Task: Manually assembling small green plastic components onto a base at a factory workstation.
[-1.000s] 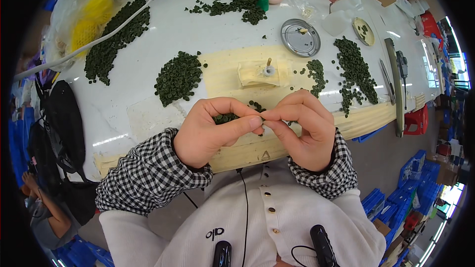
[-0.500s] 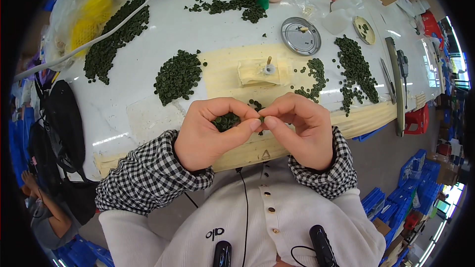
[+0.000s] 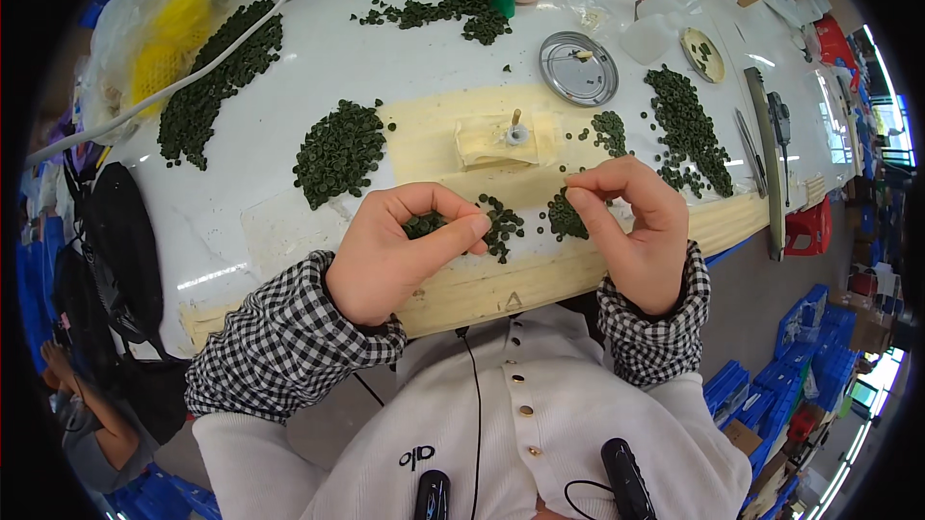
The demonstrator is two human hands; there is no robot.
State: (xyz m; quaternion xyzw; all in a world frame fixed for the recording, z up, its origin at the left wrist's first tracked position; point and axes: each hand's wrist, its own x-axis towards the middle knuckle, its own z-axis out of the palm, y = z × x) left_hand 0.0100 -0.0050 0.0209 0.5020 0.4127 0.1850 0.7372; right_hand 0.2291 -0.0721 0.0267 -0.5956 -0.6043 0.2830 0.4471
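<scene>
My left hand (image 3: 400, 248) is closed, thumb and forefinger pinched together above small dark green caps or discs (image 3: 501, 231) on the near part of the table. Whatever sits in that pinch is too small to make out. To the right, my right hand (image 3: 644, 231) also has thumb and forefinger together, beside another little heap of green pieces (image 3: 567, 221); what it holds is hidden. Beyond both hands stands a tape-wrapped, cream-coloured block (image 3: 482, 142) with a grey ring-shaped fitting (image 3: 517, 135) and a thin brown peg upright in it.
Larger heaps of green pieces lie at left (image 3: 337, 154), far left (image 3: 222, 86), far middle (image 3: 477, 1) and right (image 3: 689, 125). Past the block are a round metal lid (image 3: 578, 81) and a shallow dish (image 3: 696, 62). Tweezers (image 3: 752, 154) lie at right; a white cable (image 3: 183, 84) crosses far left.
My hands, which met fingertip to fingertip, have parted. The right hand has moved right and slightly up, uncovering green pieces; the left has shifted a little left.
</scene>
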